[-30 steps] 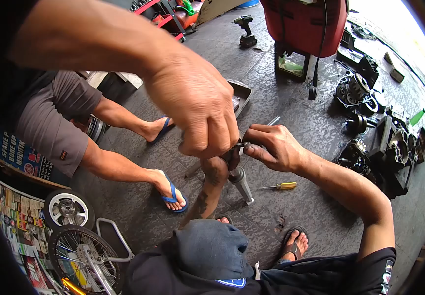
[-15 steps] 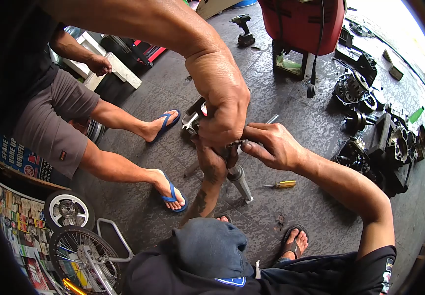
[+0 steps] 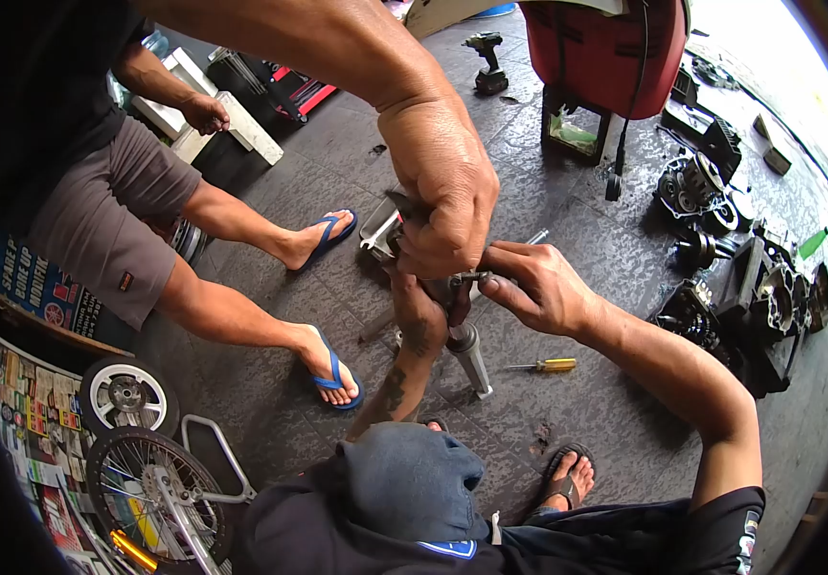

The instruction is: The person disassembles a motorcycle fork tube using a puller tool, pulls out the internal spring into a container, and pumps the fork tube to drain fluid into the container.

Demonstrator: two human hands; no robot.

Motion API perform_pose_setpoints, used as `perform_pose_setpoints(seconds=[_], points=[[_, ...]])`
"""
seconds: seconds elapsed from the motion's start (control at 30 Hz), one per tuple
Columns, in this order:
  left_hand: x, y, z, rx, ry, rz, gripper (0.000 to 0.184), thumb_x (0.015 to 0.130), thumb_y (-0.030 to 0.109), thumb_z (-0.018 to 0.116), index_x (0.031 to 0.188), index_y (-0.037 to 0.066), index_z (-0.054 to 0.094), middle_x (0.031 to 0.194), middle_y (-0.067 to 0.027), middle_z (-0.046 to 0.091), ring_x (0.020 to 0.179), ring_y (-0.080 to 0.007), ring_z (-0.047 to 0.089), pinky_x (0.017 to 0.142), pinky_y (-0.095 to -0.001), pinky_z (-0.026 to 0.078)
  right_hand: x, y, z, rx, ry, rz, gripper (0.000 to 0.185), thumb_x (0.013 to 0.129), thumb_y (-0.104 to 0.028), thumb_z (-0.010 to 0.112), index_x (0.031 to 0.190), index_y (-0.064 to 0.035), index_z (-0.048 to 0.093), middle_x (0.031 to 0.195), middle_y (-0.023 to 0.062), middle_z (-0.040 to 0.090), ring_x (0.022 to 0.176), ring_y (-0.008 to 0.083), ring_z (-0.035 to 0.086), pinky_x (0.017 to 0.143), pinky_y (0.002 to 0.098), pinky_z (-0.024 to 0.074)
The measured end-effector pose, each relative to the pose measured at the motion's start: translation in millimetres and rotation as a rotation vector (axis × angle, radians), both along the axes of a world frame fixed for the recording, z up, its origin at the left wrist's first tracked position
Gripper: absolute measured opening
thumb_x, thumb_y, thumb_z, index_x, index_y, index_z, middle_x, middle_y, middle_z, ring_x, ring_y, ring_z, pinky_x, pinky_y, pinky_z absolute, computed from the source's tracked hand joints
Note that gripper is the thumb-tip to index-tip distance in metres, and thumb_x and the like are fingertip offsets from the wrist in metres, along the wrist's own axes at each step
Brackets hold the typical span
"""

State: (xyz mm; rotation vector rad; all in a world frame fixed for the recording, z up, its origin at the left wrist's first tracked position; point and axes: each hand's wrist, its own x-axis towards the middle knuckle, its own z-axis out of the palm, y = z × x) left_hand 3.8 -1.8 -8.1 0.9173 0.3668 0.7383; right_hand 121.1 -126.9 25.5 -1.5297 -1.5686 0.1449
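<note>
My left hand [image 3: 416, 311], its forearm tattooed, is closed round a metal part just below another person's fist [image 3: 447, 220]. What lies inside both grips is mostly hidden. A silver metal tube [image 3: 471, 359] slants down from there toward the floor. My right hand [image 3: 533, 287] pinches a small dark bolt-like piece [image 3: 469, 278] between thumb and fingers, right beside that fist. Left of the fist, a silver bracket-like part [image 3: 375, 230] shows, and a dark pointed tip [image 3: 402, 203] sticks out by its knuckles.
A yellow-handled screwdriver [image 3: 555, 365] lies on the floor near my sandalled foot [image 3: 572, 474]. The other person stands at left in blue flip-flops [image 3: 337, 374]. Engine parts [image 3: 691, 182] are spread at right. A cordless drill [image 3: 488, 67], red seat [image 3: 605, 53] and wheels [image 3: 126, 395] surround us.
The view has shifted slightly. The other person's fist has turned a little, and a dark tip now shows beside it. Both my hands keep about the same grip and place.
</note>
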Motion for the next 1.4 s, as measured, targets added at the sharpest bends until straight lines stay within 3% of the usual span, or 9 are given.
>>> perform_pose_setpoints(seconds=[0.4, 0.6, 0.73, 0.83, 0.93, 1.1, 1.13, 1.2, 1.4], points=[[-2, 3, 0, 0.109, -0.051, -0.128, 0.058, 0.095, 0.062, 0.03, 0.101, 0.008, 0.051, 0.064, -0.0009, 0.052, 0.043, -0.007, 0.046, 0.035, -0.0216, 0.032, 1, 3, -2, 0.001, 0.002, 0.036, 0.029, 0.093, -0.028, 0.054, 0.093, 0.0001, 0.058, 0.079, 0.0179, 0.056, 0.069, 0.0384, 0.059, 0.062, 0.0429, 0.0471], [-1, 6, -9, 0.247, -0.013, -0.096, 0.067, 0.094, 0.066, 0.022, 0.107, 0.009, 0.054, 0.069, -0.0029, 0.057, 0.04, -0.0077, 0.048, 0.032, -0.0201, 0.033, -4, 4, 5, 0.164, 0.222, -0.067, 0.036, 0.094, -0.033, 0.053, 0.098, 0.0016, 0.06, 0.083, 0.0151, 0.058, 0.077, 0.0286, 0.061, 0.068, 0.0363, 0.0477], [-3, 11, -18, 0.303, -0.049, -0.114, 0.063, 0.096, 0.062, 0.025, 0.111, 0.008, 0.053, 0.069, -0.0031, 0.057, 0.039, -0.0082, 0.047, 0.031, -0.0212, 0.032, -11, 5, 13, 0.122, 0.344, -0.144, 0.029, 0.095, -0.025, 0.052, 0.096, 0.0025, 0.06, 0.084, 0.0154, 0.059, 0.076, 0.0261, 0.061, 0.067, 0.0335, 0.0472], [-4, 14, -16, 0.275, -0.104, -0.248, 0.061, 0.099, 0.055, 0.024, 0.115, 0.004, 0.052, 0.073, -0.0025, 0.058, 0.053, -0.006, 0.051, 0.044, -0.021, 0.037, -16, 3, 14, 0.077, 0.283, -0.119, 0.023, 0.095, -0.017, 0.05, 0.097, 0.0032, 0.059, 0.083, 0.0145, 0.059, 0.074, 0.0242, 0.061, 0.066, 0.032, 0.0472], [-1, 6, -4, 0.206, -0.014, -0.18, 0.063, 0.096, 0.063, 0.026, 0.118, 0.009, 0.052, 0.064, -0.002, 0.054, 0.038, -0.0087, 0.044, 0.031, -0.0212, 0.032, -21, 1, 5, 0.274, 0.396, -0.218, 0.022, 0.092, -0.011, 0.049, 0.108, 0.0032, 0.052, 0.092, 0.0144, 0.056, 0.079, 0.0217, 0.06, 0.068, 0.0321, 0.0486], [3, 0, 2, 0.166, -0.008, 0.024, 0.067, 0.093, 0.068, 0.025, 0.119, 0.012, 0.05, 0.063, -0.0015, 0.053, 0.036, -0.0085, 0.042, 0.03, -0.0216, 0.031, -11, -6, -20, 0.476, 0.315, -0.104, 0.035, 0.089, -0.02, 0.057, 0.116, 0.0003, 0.049, 0.108, 0.0183, 0.049, 0.09, 0.0231, 0.054, 0.071, 0.0322, 0.0483], [3, 1, -3, 0.144, 0.0, 0.05, 0.068, 0.093, 0.069, 0.025, 0.119, 0.012, 0.05, 0.062, -0.0014, 0.053, 0.036, -0.0086, 0.042, 0.03, -0.0217, 0.03, -11, -10, -18, 0.418, 0.104, -0.057, 0.038, 0.089, -0.023, 0.059, 0.117, 0.0007, 0.049, 0.108, 0.0185, 0.05, 0.089, 0.0242, 0.054, 0.071, 0.0331, 0.0481], [-7, 12, -17, 0.017, -0.177, -0.207, 0.062, 0.094, 0.064, 0.031, 0.114, 0.009, 0.052, 0.089, -0.0042, 0.063, 0.062, -0.0068, 0.06, 0.048, -0.0181, 0.046, -9, -17, -18, 0.28, -0.23, -0.027, 0.046, 0.089, -0.028, 0.061, 0.121, 0.0016, 0.048, 0.109, 0.0187, 0.05, 0.086, 0.0272, 0.053, 0.07, 0.0356, 0.0475], [-8, 2, -1, 0.041, -0.077, -0.126, 0.069, 0.089, 0.071, 0.034, 0.106, 0.007, 0.051, 0.07, -0.0042, 0.059, 0.047, -0.0077, 0.052, 0.039, -0.019, 0.039, -10, -13, -19, 0.326, 0.075, -0.164, 0.031, 0.091, -0.024, 0.057, 0.109, 0.0018, 0.051, 0.103, 0.0183, 0.053, 0.08, 0.0263, 0.053, 0.071, 0.0337, 0.0458]])
